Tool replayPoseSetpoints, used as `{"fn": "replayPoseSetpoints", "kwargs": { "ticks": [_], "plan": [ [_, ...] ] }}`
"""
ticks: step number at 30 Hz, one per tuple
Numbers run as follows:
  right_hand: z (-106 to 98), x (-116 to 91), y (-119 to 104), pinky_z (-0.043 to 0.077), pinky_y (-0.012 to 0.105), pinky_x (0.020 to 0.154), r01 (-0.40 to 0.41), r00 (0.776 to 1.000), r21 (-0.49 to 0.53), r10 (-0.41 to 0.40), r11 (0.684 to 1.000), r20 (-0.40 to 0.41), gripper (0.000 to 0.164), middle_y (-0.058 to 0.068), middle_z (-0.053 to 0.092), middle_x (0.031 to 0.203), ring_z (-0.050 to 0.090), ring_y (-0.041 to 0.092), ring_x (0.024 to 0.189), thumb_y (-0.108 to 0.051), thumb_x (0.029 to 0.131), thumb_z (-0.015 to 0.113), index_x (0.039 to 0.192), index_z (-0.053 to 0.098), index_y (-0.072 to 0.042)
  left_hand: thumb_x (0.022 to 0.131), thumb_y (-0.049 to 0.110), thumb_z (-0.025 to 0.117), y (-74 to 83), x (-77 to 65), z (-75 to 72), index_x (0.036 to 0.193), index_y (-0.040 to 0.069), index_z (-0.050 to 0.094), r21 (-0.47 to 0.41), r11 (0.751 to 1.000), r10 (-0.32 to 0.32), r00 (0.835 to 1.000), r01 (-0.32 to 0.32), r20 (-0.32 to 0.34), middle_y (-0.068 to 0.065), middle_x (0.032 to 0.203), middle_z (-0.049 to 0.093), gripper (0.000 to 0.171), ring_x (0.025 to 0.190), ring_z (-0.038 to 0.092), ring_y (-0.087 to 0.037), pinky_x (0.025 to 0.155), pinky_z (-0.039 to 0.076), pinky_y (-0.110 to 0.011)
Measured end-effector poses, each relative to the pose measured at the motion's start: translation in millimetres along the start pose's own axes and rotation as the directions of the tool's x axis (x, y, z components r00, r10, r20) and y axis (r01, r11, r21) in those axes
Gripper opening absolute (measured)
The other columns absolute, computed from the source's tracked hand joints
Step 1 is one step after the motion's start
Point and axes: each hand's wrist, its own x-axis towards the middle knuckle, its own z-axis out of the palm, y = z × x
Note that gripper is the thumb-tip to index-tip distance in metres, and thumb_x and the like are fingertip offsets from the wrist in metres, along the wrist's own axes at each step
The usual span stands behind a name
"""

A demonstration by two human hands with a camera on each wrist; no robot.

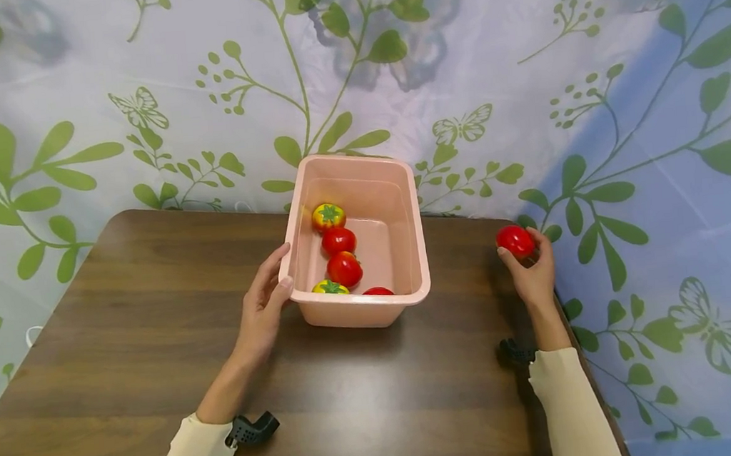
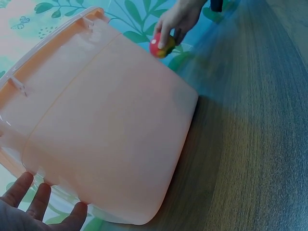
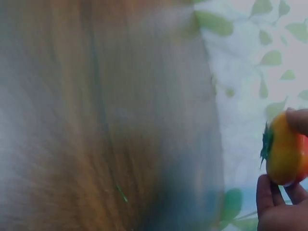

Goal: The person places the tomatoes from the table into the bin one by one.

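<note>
A pink plastic bin (image 1: 353,313) stands on the table with several toy tomatoes inside, among them a yellow-topped tomato (image 1: 329,217) and a red tomato (image 1: 344,269). At its left side my left hand (image 1: 262,300) grips the rim, thumb near the front left corner; in the left wrist view its fingers (image 2: 39,202) touch the outer wall. Far to the right, near the table's right edge, my right hand (image 1: 536,268) holds another tomato (image 1: 515,242). The right wrist view shows this tomato (image 3: 285,151) as red and yellow with a green leafy top, between thumb and fingers.
The brown wooden table (image 1: 129,332) has its back and right edges against hanging cloth (image 1: 200,91) printed with green leaves and butterflies. A black wrist mount (image 1: 252,430) sits on the left wrist, another mount (image 1: 517,352) on the right.
</note>
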Motion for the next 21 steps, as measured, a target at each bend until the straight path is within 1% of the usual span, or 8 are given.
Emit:
{"fn": "replayPoseSetpoints", "kwargs": {
  "ticks": [1,3,5,7,12,16,19,21],
  "plan": [
    [-1,-4,-5,0.05,0.011,0.098,0.015,1.0,0.012,-0.015,1.0,0.011,0.075,0.008,0.054,0.153,0.058,0.009,0.119,-0.015,0.093,0.083,0.16,0.049,-0.017,0.113,0.018,0.053,0.5,0.1,0.1,0.165,0.029,0.044,0.001,1.0,0.0,1.0,0.0,-0.002,-0.001,0.169,0.045,0.054,0.147,0.05,-0.045,0.109,0.057,-0.037],
    [-2,-12,-13,0.05,0.007,0.095,0.047,0.998,0.045,-0.049,0.998,0.032,0.073,0.007,0.055,0.152,0.058,0.005,0.116,-0.012,0.093,0.082,0.159,0.05,-0.016,0.113,0.019,0.052,0.6,0.2,0.3,0.165,0.03,0.044,0.002,1.0,0.002,1.0,-0.002,-0.004,-0.001,0.169,0.045,0.054,0.147,0.049,-0.046,0.107,0.057,-0.031],
    [-2,-20,-18,0.05,0.006,0.095,0.07,0.996,0.075,-0.073,0.995,0.042,0.072,0.006,0.056,0.151,0.059,0.004,0.116,-0.01,0.093,0.082,0.158,0.051,-0.014,0.113,0.019,0.052,0.0,0.2,0.5,0.165,0.03,0.044,0.004,1.0,0.0,1.0,0.0,-0.001,-0.001,0.169,0.045,0.054,0.148,0.049,-0.046,0.105,0.057,-0.026],
    [-3,-27,-22,0.051,0.007,0.095,0.084,0.995,0.105,-0.088,0.991,0.038,0.07,0.004,0.057,0.149,0.059,0.004,0.117,-0.007,0.092,0.082,0.156,0.053,-0.013,0.113,0.019,0.052,-0.3,0.0,0.7,0.165,0.03,0.043,0.004,1.0,-0.003,1.0,0.003,0.006,0.0,0.17,0.044,0.054,0.148,0.048,-0.047,0.105,0.057,-0.025],
    [0,-44,-33,0.054,0.009,0.093,0.103,0.993,0.158,-0.112,0.982,0.047,0.07,-0.003,0.061,0.142,0.062,0.007,0.117,-0.002,0.09,0.082,0.154,0.056,-0.012,0.113,0.018,0.052,-1.1,0.0,0.9,0.165,0.029,0.044,-0.013,1.0,0.002,1.0,-0.002,0.008,-0.001,0.17,0.044,0.054,0.147,0.048,-0.047,0.109,0.057,-0.035],
    [0,-53,-38,0.055,0.01,0.094,0.105,0.99,0.179,-0.119,0.978,0.07,0.07,-0.006,0.062,0.141,0.064,0.009,0.117,-0.002,0.09,0.082,0.154,0.055,-0.011,0.113,0.017,0.052,-1.1,0.3,1.4,0.165,0.027,0.044,-0.022,1.0,0.008,1.0,-0.008,0.004,-0.003,0.168,0.045,0.054,0.146,0.048,-0.047,0.11,0.057,-0.038],
    [0,-59,-44,0.054,0.009,0.094,0.107,0.989,0.17,-0.122,0.98,0.078,0.07,-0.003,0.062,0.141,0.063,0.007,0.117,-0.001,0.091,0.082,0.155,0.055,-0.01,0.113,0.017,0.052,-0.6,0.2,1.7,0.165,0.027,0.044,-0.027,1.0,0.011,1.0,-0.011,0.006,-0.004,0.168,0.045,0.054,0.147,0.048,-0.046,0.11,0.057,-0.038],
    [0,-63,-47,0.054,0.009,0.095,0.112,0.988,0.168,-0.128,0.979,0.088,0.07,0.002,0.062,0.143,0.063,0.007,0.117,-0.001,0.091,0.081,0.155,0.054,-0.01,0.113,0.017,0.052,-0.4,0.0,1.7,0.165,0.027,0.044,-0.029,0.999,0.014,1.0,-0.014,0.006,-0.004,0.169,0.045,0.054,0.147,0.048,-0.044,0.109,0.058,-0.036]
  ]
}}
